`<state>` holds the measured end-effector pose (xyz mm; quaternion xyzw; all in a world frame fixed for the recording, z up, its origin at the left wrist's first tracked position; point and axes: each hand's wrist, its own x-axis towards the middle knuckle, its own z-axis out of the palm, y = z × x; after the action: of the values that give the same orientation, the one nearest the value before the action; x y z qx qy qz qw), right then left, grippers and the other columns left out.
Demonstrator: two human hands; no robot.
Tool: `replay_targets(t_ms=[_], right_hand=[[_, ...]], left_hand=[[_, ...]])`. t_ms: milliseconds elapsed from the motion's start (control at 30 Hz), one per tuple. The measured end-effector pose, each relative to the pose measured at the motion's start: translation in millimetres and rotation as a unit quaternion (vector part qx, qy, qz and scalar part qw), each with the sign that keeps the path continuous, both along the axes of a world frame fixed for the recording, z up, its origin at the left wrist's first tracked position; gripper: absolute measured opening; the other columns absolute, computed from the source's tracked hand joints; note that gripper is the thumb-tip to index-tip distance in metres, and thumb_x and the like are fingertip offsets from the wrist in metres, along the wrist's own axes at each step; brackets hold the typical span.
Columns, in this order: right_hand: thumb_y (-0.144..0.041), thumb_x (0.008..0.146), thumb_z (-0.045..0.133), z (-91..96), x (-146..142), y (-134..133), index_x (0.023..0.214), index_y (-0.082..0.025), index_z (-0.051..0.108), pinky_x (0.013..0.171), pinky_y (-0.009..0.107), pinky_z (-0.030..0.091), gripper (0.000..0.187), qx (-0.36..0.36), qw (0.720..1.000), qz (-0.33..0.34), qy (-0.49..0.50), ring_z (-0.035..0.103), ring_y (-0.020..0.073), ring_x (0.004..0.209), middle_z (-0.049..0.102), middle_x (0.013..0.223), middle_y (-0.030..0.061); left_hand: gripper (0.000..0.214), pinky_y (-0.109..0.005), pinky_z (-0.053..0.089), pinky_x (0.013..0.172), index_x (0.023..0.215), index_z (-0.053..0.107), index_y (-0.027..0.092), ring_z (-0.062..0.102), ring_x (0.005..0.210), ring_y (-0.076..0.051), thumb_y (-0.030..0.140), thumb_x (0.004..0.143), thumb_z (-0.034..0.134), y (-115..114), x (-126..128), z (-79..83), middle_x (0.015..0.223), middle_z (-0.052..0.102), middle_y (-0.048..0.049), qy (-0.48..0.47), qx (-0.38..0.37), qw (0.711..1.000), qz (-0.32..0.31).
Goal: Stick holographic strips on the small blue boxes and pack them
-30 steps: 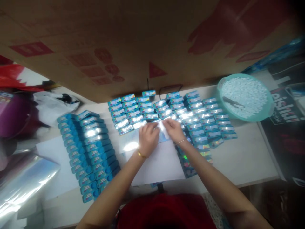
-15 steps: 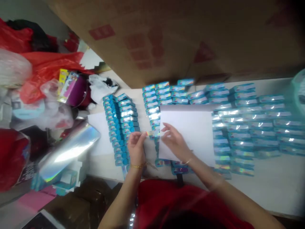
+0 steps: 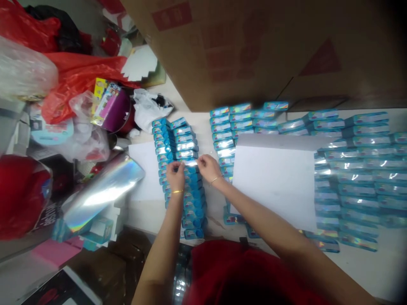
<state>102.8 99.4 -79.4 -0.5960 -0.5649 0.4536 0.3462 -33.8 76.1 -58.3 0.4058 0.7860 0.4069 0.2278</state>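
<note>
2 bare hands, close together, both gripping. Left hand (image 3: pixel 176 177): thumb and fingers pinched at the near-side left end of a small shiny strip (image 3: pixel 190 162); gold bangle (image 3: pixel 177 192) at the wrist. Right hand (image 3: pixel 208 168): pinched at the strip's other end; thin bracelet (image 3: pixel 215 180).

1 strip, between the fingertips, long axis running left to right, ends about equally near either hand. It lies over the right column of blue boxes (image 3: pixel 187 146); whether it touches a box, I cannot tell from here. The boxes' long sides run much the same way as the strip.

1 left column of blue boxes (image 3: pixel 163 140), beside that, partly behind the left hand.

1 large white sheet (image 3: pixel 273 182), right of the right hand, its lower part near the right forearm.

Many more blue boxes (image 3: pixel 359 153), in rows on the worktop (image 3: pixel 388 267), to the right.

1 silvery sheet (image 3: pixel 104 192), left, tilted. 1 large carton (image 3: pixel 254 51), standing behind everything.
</note>
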Motion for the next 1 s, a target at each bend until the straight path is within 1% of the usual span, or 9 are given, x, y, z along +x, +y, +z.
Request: replay_targets(t_ms=[200,400,467,567,633,700,767,867,1000], right_hand=[[-0.02,0.087,0.048,-12.1,-8.0,12.9,0.071,-0.019,0.058,0.073,0.029,0.038,0.019,-0.023,0.995,0.058,-0.078,0.054,0.0194,0.079,0.06,0.079,0.0058],[-0.017,0.088,0.046,-27.1,-11.4,12.6,0.082,-0.018,0.064,0.082,0.031,0.04,0.019,-0.052,0.991,0.077,-0.097,0.054,0.0211,0.09,0.063,0.09,0.0084],[-0.019,0.088,0.046,-32.1,-13.7,8.8,0.093,-0.017,0.066,0.084,0.032,0.041,0.02,-0.064,0.993,0.065,-0.08,0.054,0.022,0.092,0.063,0.091,0.0087],[-0.018,0.088,0.042,-34.2,-16.1,-4.4,0.127,-0.015,0.054,0.086,0.034,0.043,0.041,-0.064,0.997,0.013,-0.042,0.054,0.0229,0.094,0.06,0.099,0.0101],[-0.014,0.088,0.037,-33.3,-16.9,-16.3,0.137,-0.015,0.046,0.088,0.033,0.044,0.05,-0.043,0.999,0.006,-0.018,0.054,0.0217,0.095,0.056,0.102,0.0106],[-0.009,0.086,0.033,-32.7,-17.9,-26.3,0.136,-0.016,0.048,0.087,0.03,0.045,0.053,-0.041,0.998,0.035,-0.009,0.055,0.0198,0.093,0.053,0.101,0.0096],[-0.005,0.082,0.035,-32.7,-19.9,-31.1,0.136,-0.018,0.049,0.084,0.028,0.046,0.057,-0.072,0.994,0.082,-0.022,0.056,0.0189,0.09,0.052,0.099,0.0082],[-0.003,0.078,0.042,-28.2,-25.3,-27.6,0.14,-0.021,0.043,0.081,0.029,0.046,0.064,-0.133,0.976,0.154,-0.071,0.057,0.0208,0.09,0.053,0.106,0.009],[-0.004,0.078,0.047,3.8,-19.4,-13.3,0.133,-0.014,0.048,0.074,0.031,0.046,0.056,-0.184,0.951,0.212,-0.129,0.059,0.023,0.086,0.057,0.107,0.0131]], left_hand=[[0.007,-0.032,0.041,0.086,0.069,0.06,0.018,0.053,0.084,-0.017,0.024,0.072,0.063,10.4,-12.7,-17.7,0.076,0.058,-0.0008,0.096,-0.01,0.995,-0.04],[0.01,-0.043,0.039,0.093,0.071,0.062,0.018,0.053,0.095,-0.023,0.028,0.073,0.065,11.9,-5.3,-21.5,0.091,0.059,-0.0051,0.168,-0.106,0.98,-0.019],[0.013,-0.047,0.038,0.093,0.077,0.063,0.018,0.052,0.101,-0.026,0.03,0.074,0.064,10.4,-2.0,-20.8,0.099,0.058,-0.0082,0.207,-0.127,0.97,-0.017],[0.027,-0.047,0.038,0.092,0.1,0.064,0.017,0.051,0.105,-0.029,0.033,0.078,0.06,2.6,0.4,-18.6,0.107,0.057,-0.012,0.243,-0.11,0.964,-0.024],[0.034,-0.048,0.037,0.092,0.114,0.061,0.019,0.05,0.108,-0.03,0.028,0.083,0.053,-5.7,1.3,-17.2,0.114,0.056,-0.0137,0.271,-0.094,0.956,-0.054],[0.039,-0.051,0.036,0.09,0.119,0.062,0.023,0.047,0.113,-0.033,0.018,0.085,0.044,-13.8,2.8,-16.3,0.125,0.054,-0.0142,0.312,-0.105,0.938,-0.105],[0.046,-0.053,0.035,0.087,0.12,0.062,0.026,0.045,0.116,-0.036,0.011,0.082,0.04,-19.5,4.4,-15.7,0.134,0.05,-0.0137,0.348,-0.134,0.916,-0.148],[0.048,-0.056,0.035,0.086,0.12,0.062,0.027,0.042,0.119,-0.039,0.009,0.08,0.042,-20.6,3.5,-13.2,0.139,0.047,-0.0135,0.373,-0.165,0.896,-0.176],[0.038,-0.058,0.035,0.09,0.104,0.069,0.023,0.044,0.119,-0.038,0.009,0.077,0.046,-6.1,0.2,-3.0,0.133,0.052,-0.0148,0.36,-0.154,0.904,-0.173]])
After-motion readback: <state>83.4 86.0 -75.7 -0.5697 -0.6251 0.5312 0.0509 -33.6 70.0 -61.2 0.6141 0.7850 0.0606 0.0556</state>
